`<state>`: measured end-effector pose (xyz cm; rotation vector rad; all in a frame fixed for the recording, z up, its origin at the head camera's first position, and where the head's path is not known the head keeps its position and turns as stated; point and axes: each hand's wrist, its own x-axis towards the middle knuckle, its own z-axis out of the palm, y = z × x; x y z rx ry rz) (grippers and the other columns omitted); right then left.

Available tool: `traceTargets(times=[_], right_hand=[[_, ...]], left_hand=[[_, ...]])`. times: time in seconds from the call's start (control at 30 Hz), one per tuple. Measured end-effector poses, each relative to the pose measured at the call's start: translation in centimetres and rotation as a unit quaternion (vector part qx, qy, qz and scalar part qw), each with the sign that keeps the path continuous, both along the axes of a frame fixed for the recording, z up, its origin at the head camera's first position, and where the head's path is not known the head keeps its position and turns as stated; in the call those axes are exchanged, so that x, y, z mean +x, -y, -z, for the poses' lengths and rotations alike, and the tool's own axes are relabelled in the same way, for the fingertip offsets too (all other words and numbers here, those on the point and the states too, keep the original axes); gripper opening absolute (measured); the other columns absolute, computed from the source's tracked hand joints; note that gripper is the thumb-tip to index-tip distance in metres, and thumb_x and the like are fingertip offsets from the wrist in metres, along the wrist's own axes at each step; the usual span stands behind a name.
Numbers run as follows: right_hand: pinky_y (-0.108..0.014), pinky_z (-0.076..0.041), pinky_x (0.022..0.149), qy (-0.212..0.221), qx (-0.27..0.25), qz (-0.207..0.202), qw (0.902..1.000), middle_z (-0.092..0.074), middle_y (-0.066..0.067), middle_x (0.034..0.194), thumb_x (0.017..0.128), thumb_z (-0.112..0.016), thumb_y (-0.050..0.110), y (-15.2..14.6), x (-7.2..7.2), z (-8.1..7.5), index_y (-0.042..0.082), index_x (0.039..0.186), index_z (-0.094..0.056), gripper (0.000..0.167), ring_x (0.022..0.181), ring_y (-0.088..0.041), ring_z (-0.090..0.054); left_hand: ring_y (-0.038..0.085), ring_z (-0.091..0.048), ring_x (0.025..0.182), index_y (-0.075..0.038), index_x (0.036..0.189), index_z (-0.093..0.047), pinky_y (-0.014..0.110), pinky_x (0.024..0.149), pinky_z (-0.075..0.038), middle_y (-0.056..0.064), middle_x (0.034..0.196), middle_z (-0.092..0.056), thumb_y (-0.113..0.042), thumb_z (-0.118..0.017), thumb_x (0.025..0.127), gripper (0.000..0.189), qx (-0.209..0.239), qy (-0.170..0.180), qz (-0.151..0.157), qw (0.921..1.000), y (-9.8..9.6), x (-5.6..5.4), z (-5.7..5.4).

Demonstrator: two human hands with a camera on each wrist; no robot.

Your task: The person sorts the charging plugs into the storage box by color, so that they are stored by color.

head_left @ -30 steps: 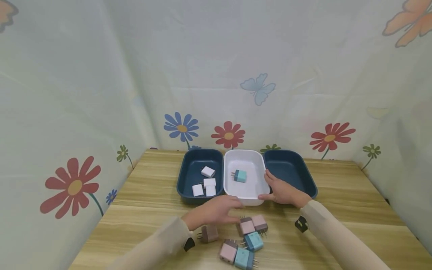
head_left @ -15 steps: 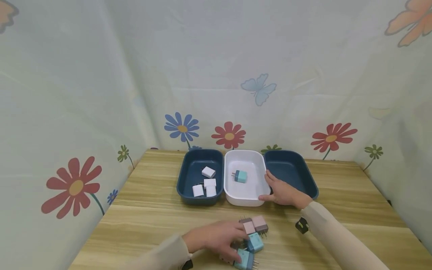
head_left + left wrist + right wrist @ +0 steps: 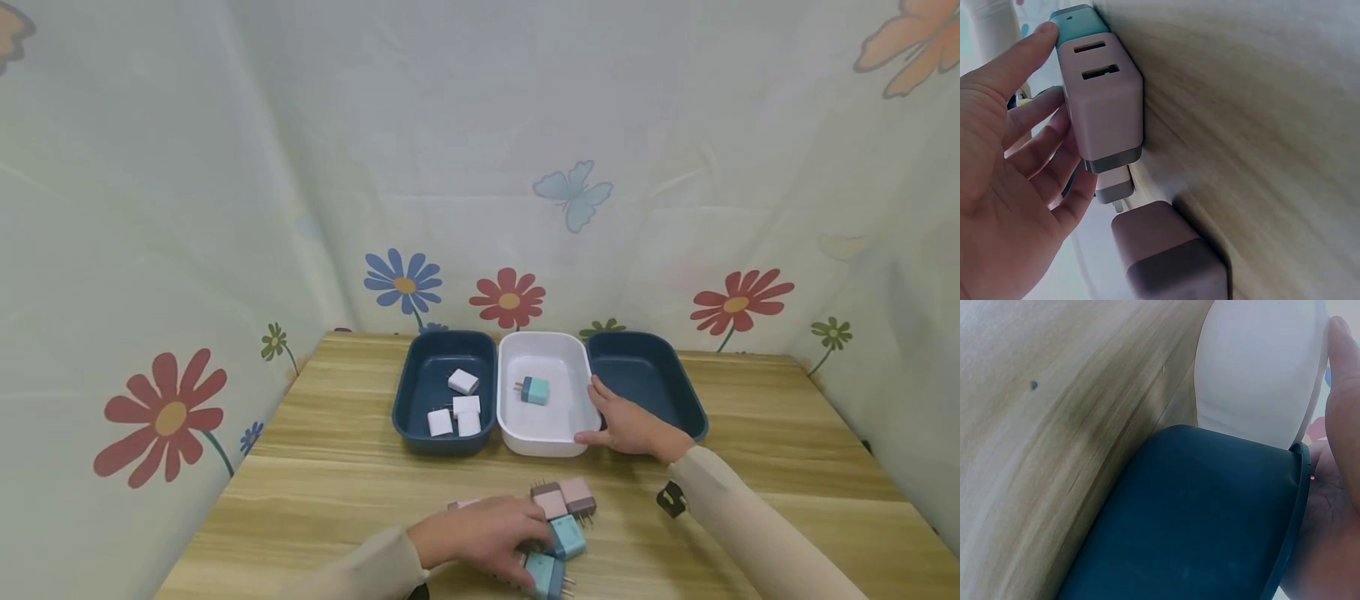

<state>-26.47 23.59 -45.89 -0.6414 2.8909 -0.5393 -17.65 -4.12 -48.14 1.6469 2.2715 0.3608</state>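
touching near teal charger (image 3: 543, 573) with thumb: left hand (image 3: 487, 533); whether it pinches, cannot tell. beyond: second teal charger (image 3: 567, 539), then pink chargers (image 3: 576, 493). right hand (image 3: 630, 427): thumb and fingers spread, on near right corner of white tray (image 3: 543, 447). inside, third teal charger (image 3: 536, 391). left navy tray (image 3: 446, 445), toward back edge of desk (image 3: 337, 392): four white chargers (image 3: 467, 407).

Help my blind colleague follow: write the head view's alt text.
Left hand among pink and teal chargers on a table; right hand touching a white tray holding one teal charger. Dark blue trays flank it, the left one holding four white chargers.
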Motion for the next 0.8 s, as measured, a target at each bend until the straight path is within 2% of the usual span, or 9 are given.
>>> traceTargets(times=[0.23,0.47,0.8], right_hand=[[-0.052,-0.031,0.104,-0.002,0.004,-0.001,1.0,-0.008,-0.022,0.155,0.077,-0.06,0.067,-0.06,-0.11,0.17,-0.004,0.148,-0.016,0.11,0.136,-0.039,-0.025],[-0.052,-0.032,0.103,-0.006,0.002,-0.003,1.0,-0.009,-0.022,0.154,0.076,-0.058,0.069,-0.07,-0.06,0.23,-0.003,0.148,-0.017,0.111,0.136,-0.039,-0.026],[-0.053,-0.032,0.103,-0.001,0.002,0.001,1.0,-0.009,-0.023,0.154,0.079,-0.062,0.063,0.13,0.18,-0.01,-0.004,0.148,-0.017,0.106,0.136,-0.04,-0.025]], left_hand=[[-0.007,-0.045,0.083,-0.022,0.113,-0.065,0.007,0.074,-0.037,-0.017,0.1,-0.056,-0.043,-0.072,0.081,0.039,-0.008,-0.017,0.009,0.9998,0.05,0.29,-0.09],[-0.006,-0.044,0.081,-0.022,0.115,-0.065,0.007,0.072,-0.036,-0.015,0.098,-0.055,-0.046,-0.071,0.081,0.041,-0.016,-0.059,0.011,0.998,-0.34,0.75,0.0],[-0.006,-0.044,0.084,-0.024,0.118,-0.065,0.009,0.076,-0.035,-0.015,0.103,-0.057,-0.051,-0.066,0.084,0.044,-0.025,-0.066,0.014,0.9974,-0.55,0.86,0.27]])
